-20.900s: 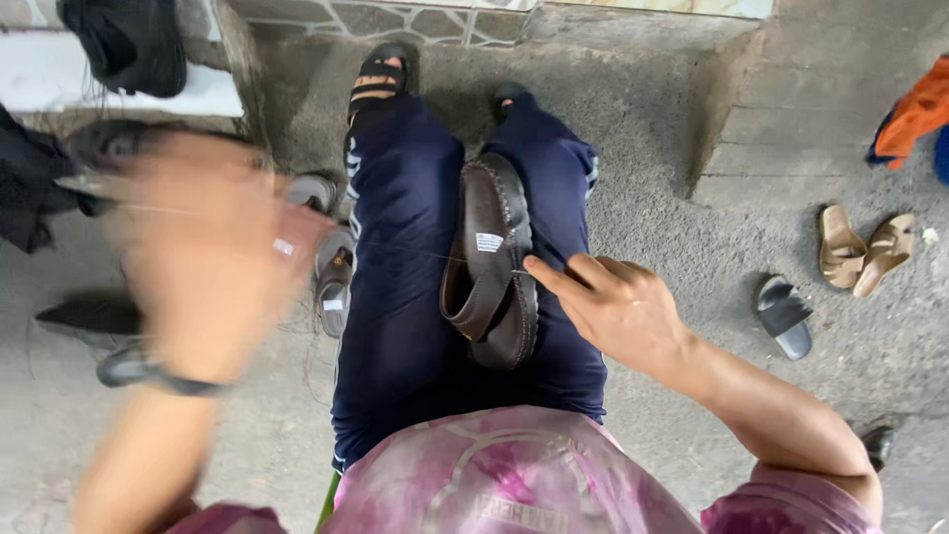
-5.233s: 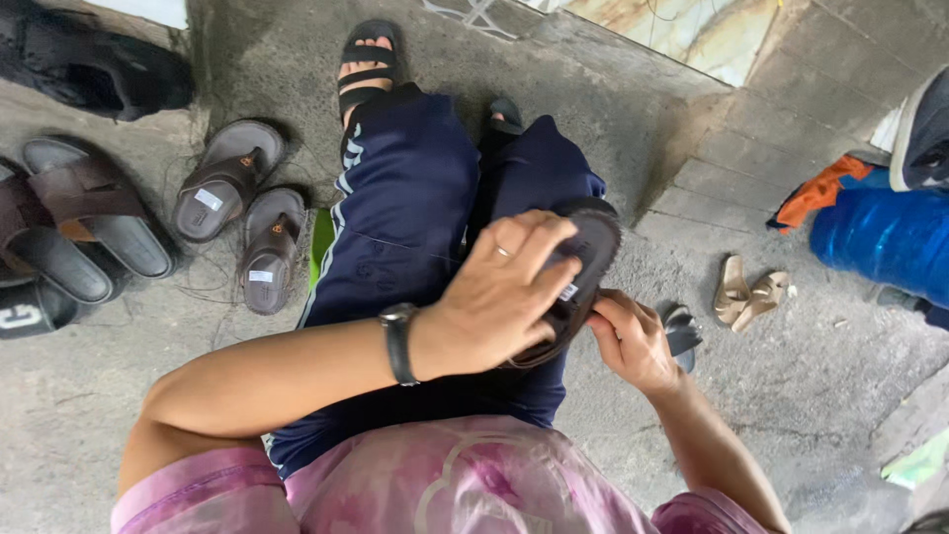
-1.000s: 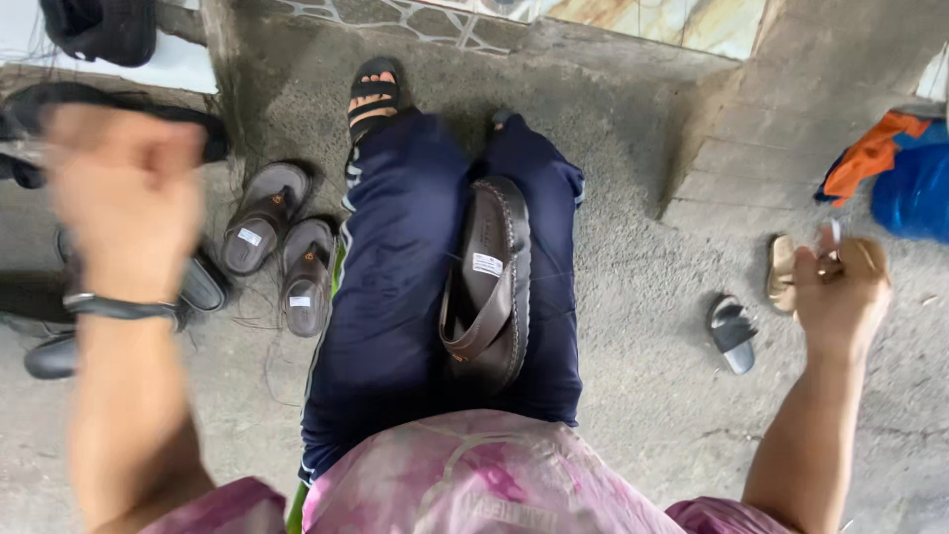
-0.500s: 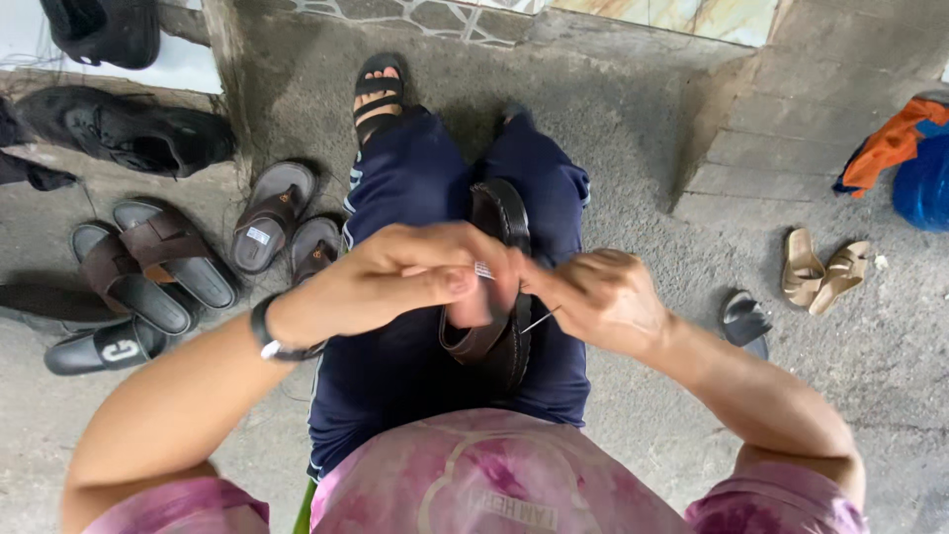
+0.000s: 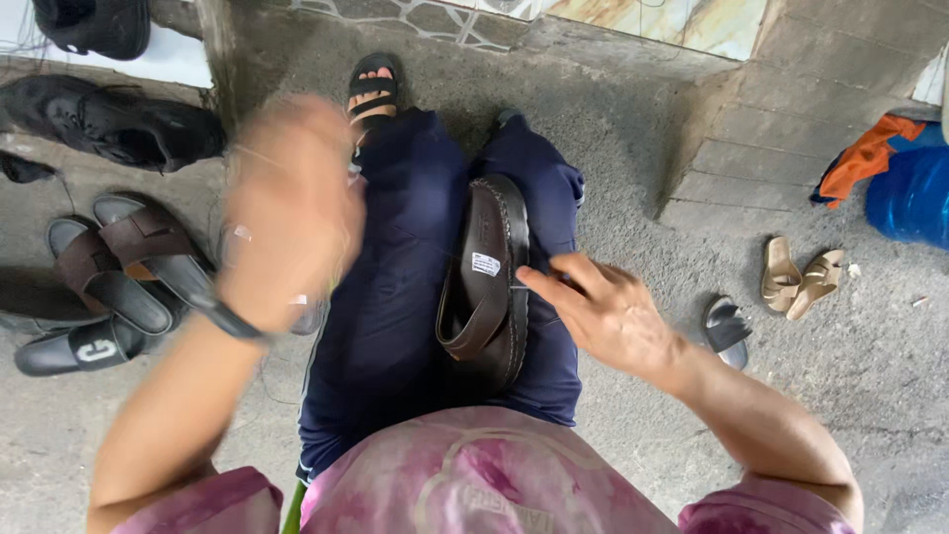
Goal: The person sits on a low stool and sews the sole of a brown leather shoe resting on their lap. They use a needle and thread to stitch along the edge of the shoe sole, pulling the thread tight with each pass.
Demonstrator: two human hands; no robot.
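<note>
I look down from a head camera at my own lap, legs in dark navy trousers (image 5: 395, 297) stretched over rough grey concrete floor (image 5: 633, 129). A dark brown leather sandal with a stitched sole edge and a small white label (image 5: 484, 287) lies lengthwise on my right thigh, toe end toward twelve o'clock. My right hand (image 5: 603, 311) rests at the sandal's three o'clock side, fingers pinched together against its edge; I cannot tell what they pinch. My left hand (image 5: 292, 213) is raised at ten o'clock, well apart from the sandal and blurred, so I cannot tell whether its fingers are closed. A faint pale line seems to run near it, perhaps thread. I judge this to be hand-stitching along the sole edge, mid-pull. The next move calls for drawing taut and finding the next hole. Brown strapped slippers (image 5: 129, 262) lie at nine o'clock, small tan sandals (image 5: 801, 277) at three.
</note>
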